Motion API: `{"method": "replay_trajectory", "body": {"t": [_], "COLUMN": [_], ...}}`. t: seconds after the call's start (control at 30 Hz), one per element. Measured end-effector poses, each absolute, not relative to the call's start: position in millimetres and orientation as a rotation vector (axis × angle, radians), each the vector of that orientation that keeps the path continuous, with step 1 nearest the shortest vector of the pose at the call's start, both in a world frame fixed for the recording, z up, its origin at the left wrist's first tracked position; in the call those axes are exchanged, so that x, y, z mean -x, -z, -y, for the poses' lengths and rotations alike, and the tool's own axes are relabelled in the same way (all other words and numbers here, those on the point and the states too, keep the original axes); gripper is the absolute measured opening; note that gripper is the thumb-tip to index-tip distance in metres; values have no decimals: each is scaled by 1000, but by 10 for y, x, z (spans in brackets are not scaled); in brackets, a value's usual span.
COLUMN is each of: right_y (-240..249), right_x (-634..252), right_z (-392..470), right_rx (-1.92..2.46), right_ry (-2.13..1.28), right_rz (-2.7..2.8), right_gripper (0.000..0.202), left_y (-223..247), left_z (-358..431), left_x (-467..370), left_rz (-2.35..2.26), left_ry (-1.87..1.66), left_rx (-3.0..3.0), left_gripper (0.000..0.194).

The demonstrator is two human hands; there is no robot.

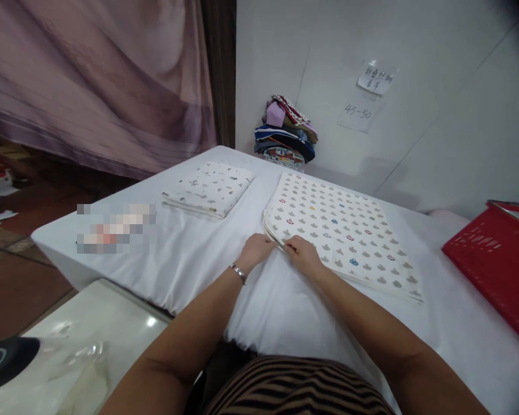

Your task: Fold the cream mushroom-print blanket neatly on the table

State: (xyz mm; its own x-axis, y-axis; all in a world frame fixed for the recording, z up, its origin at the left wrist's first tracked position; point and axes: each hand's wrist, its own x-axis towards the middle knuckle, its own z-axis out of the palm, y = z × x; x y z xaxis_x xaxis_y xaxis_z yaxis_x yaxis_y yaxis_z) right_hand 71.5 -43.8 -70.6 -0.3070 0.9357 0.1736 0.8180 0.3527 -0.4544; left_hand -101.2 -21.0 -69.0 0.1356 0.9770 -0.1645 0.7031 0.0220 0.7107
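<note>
A white cloth with small grey, red and blue mushroom-like prints (337,222) lies folded flat on the white-covered bed (207,253). My left hand (258,249) pinches its near left corner, and a bracelet (237,273) circles that wrist. Close beside it, my right hand (303,255) grips the near edge of the same cloth with bent fingers. The layers of the fold show along the left edge. Farther left rests a second folded white cloth with dark and tan prints (210,187), apart from both hands.
A red basket (497,259) stands on the right. Stacked folded clothes (285,132) sit by the wall at the back, under paper notes (357,114). A purple curtain (99,75) hangs at left. A white table (125,323) with a black object (8,360) is at the near left.
</note>
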Motion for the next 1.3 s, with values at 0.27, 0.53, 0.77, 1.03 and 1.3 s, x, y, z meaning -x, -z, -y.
{"method": "replay_trajectory", "body": {"t": [0.27, 0.53, 0.77, 1.03, 1.3], "right_y": [713, 702, 717, 705, 768], "right_x": [-639, -691, -722, -704, -619], "right_z": [501, 434, 388, 400, 482], "right_rx": [1617, 1616, 1604, 1562, 1476], "right_ry": [-129, -253, -357, -287, -101], "right_rz": [2461, 2275, 2070, 2089, 2316], "right_gripper": [15, 17, 18, 18, 21], "left_y": [672, 662, 664, 635, 709], "left_z": [215, 225, 262, 240, 265], "left_x": [957, 1042, 957, 869, 986], "left_rz": [-1623, -1683, -1865, -1835, -1453], "left_ry": [-608, -701, -456, -503, -744], "left_rx": [-1648, -1693, -1892, -1790, -1234], "left_gripper": [23, 30, 39, 19, 17]}}
